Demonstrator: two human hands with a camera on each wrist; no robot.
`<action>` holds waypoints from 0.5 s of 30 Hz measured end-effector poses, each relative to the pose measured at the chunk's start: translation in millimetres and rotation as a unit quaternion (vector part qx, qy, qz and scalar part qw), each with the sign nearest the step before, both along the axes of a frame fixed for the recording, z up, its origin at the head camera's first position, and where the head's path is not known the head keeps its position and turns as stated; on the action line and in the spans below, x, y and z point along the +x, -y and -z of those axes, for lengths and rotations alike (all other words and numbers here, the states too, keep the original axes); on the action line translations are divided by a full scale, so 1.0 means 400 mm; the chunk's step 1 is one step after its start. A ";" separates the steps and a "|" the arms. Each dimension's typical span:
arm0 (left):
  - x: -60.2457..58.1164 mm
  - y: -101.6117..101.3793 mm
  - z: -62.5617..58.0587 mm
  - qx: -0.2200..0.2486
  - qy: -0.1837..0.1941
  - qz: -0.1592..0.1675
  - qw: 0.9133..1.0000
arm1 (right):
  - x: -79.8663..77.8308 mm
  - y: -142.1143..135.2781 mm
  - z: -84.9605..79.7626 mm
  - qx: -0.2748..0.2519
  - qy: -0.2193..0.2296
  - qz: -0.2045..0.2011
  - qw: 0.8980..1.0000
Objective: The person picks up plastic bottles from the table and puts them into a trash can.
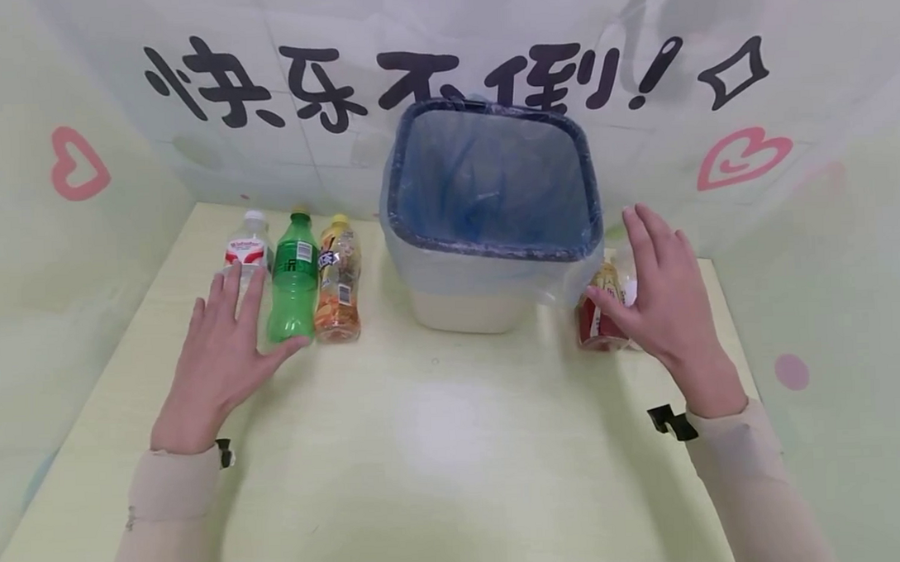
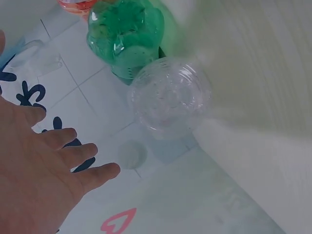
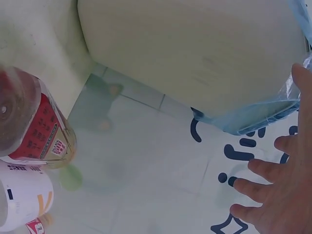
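My left hand point(image 1: 222, 351) is spread above the table, with nothing in its grasp. Nearest to it stand a clear bottle with a red and white label point(image 1: 246, 248), a green plastic bottle point(image 1: 292, 286) and a bottle with an orange label and yellow cap point(image 1: 338, 281). The left wrist view shows the clear bottle's base point(image 2: 168, 97) beside the green one. On the right, my right hand point(image 1: 667, 306) hovers with fingers extended, holding nothing. Partly behind it are a red-labelled bottle point(image 1: 602, 317) and a white container point(image 3: 24, 197), which the head view mostly hides.
A cream bin point(image 1: 466, 305) lined with a translucent blue bag point(image 1: 491, 180) stands at the table's back middle, between the hands. Behind the pale table point(image 1: 441, 463) hangs a printed sheet point(image 1: 342, 165) with black characters and pink hearts.
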State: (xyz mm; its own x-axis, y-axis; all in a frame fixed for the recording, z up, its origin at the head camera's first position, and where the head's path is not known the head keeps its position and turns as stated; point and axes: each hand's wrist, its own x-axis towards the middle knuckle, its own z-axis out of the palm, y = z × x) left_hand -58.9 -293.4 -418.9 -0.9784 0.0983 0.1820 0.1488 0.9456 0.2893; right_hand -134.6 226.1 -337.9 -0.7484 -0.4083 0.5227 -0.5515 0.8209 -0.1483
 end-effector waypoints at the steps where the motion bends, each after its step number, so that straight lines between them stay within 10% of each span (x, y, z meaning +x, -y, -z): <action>1: 0.000 0.003 0.001 0.001 0.004 -0.002 1.000 | 0.000 0.000 -0.002 0.001 0.004 0.003 1.000; 15: -0.007 0.074 0.012 0.028 0.065 -0.038 0.997 | -0.029 -0.035 -0.064 -0.016 -0.019 -0.014 1.000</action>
State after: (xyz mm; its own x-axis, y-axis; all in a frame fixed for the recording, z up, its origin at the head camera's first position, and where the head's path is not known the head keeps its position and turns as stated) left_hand -61.8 -323.1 -423.6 -0.9983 0.0158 0.0554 0.0345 0.9346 0.3541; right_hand -146.0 240.1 -312.3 -0.7163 -0.4115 0.5635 -0.5800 0.8001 -0.1532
